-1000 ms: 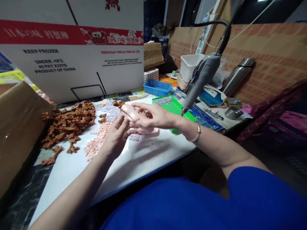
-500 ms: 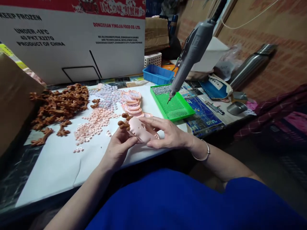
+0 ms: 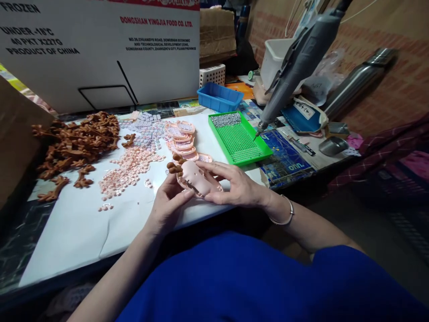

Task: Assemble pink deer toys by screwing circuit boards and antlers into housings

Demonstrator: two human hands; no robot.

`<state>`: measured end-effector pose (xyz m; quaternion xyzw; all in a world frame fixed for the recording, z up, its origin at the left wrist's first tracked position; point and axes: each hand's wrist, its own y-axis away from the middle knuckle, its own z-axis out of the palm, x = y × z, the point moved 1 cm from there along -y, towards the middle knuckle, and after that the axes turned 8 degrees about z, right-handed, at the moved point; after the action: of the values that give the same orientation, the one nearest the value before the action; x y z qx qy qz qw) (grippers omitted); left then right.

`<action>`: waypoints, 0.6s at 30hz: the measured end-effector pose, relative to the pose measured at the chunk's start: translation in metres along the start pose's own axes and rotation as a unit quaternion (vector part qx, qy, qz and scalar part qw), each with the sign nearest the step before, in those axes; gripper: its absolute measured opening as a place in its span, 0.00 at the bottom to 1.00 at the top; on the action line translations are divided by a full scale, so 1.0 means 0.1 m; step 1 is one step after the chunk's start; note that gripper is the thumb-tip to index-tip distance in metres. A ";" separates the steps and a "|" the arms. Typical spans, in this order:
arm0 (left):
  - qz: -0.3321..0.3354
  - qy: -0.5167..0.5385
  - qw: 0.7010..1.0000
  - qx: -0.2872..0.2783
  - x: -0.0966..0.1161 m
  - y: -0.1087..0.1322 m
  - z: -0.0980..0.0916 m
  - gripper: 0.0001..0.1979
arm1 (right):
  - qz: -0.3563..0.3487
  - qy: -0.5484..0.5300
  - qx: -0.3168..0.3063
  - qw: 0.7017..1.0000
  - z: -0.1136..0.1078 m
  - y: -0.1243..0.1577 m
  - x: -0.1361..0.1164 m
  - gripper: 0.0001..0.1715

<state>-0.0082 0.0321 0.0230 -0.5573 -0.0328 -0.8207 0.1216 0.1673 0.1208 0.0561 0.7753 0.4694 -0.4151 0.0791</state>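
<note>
Between my two hands is a pale pink plastic toy shell (image 3: 196, 175), with brown antler-like pieces (image 3: 175, 164) sticking out at its upper left. My left hand (image 3: 170, 199) grips its left side, thumb along the lower edge. On the other side my right hand (image 3: 233, 184) is closed round the shell, fingers over the top and thumb below. A dark gap shows along the shell's lower left edge. Just behind it on the white sheet lie several pink shell halves (image 3: 182, 142) with lilac pieces inside. The fingers under the toy are hidden.
Small pink discs (image 3: 129, 172), lilac pieces (image 3: 145, 129) and a brown heap of antler-like parts (image 3: 78, 138) lie to the left. A green tray (image 3: 239, 138) holds screws. Above its right edge hangs an electric screwdriver (image 3: 295, 71). A blue bin (image 3: 220, 99) stands behind.
The view has shifted slightly, and the screwdriver now hangs further right over the tray's edge. In my hands the toy has tilted a little, showing a dark gap at its lower left edge.
</note>
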 end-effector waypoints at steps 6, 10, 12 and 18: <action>-0.003 -0.011 1.000 -0.008 -0.04 0.02 -0.11 0.30 | -0.046 0.034 0.004 0.998 0.03 0.00 0.00 0.41; -0.017 -0.012 0.999 -0.036 0.04 0.03 -0.12 0.29 | -0.080 0.056 -0.010 0.995 0.01 -0.01 0.03 0.42; -0.013 -0.038 0.998 -0.057 0.11 0.06 -0.11 0.31 | -0.090 0.083 -0.010 0.992 0.01 -0.01 0.05 0.41; 0.020 -0.101 0.994 -0.042 0.16 0.17 -0.04 0.33 | -0.130 0.199 0.069 0.969 0.14 0.09 0.09 0.32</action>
<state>-0.0133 0.0123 0.0353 -0.6428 0.0012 -0.7580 0.1106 0.1684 0.1144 0.0383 0.7780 0.5428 -0.2910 -0.1241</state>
